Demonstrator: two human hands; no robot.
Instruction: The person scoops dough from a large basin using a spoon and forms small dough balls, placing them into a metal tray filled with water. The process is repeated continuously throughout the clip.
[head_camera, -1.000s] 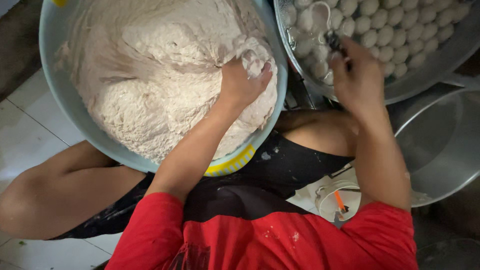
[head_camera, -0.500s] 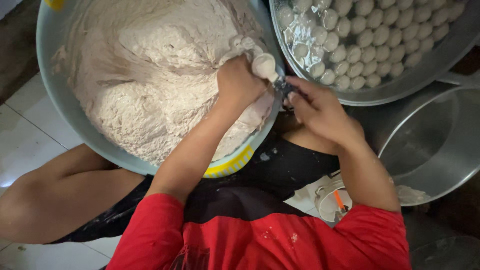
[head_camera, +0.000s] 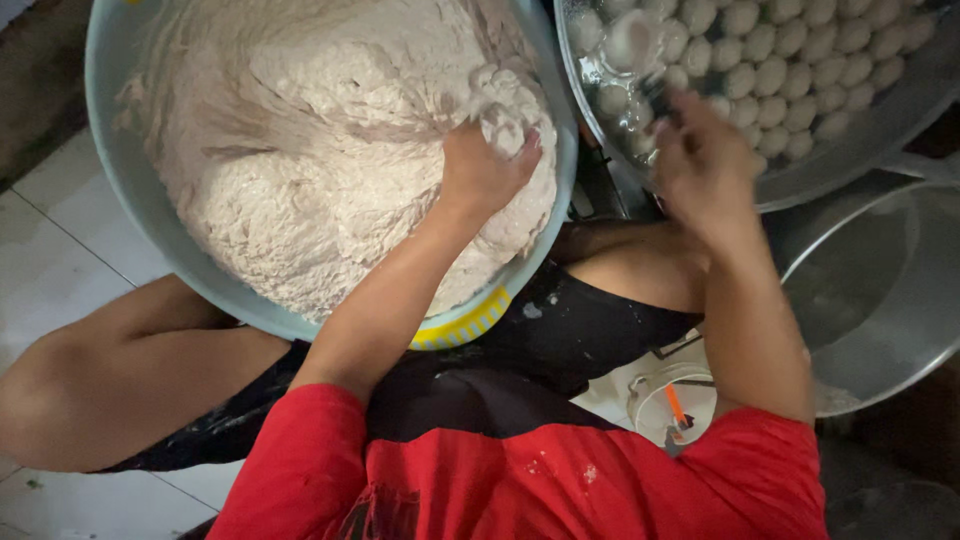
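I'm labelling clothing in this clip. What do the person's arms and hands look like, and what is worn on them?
Both arms are bare from short red sleeves down. The left hand and right hand wear no gloves; no rings or watch are visible. The right hand is motion-blurred.

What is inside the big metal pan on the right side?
The metal pan holds many pale round balls in liquid. The right hand hangs over its near rim, blurred, and covers some balls. The pan's bottom cannot be seen.

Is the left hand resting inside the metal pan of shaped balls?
No, the left hand is pressed into the pale paste in the blue basin, while the right hand reaches over the metal pan.
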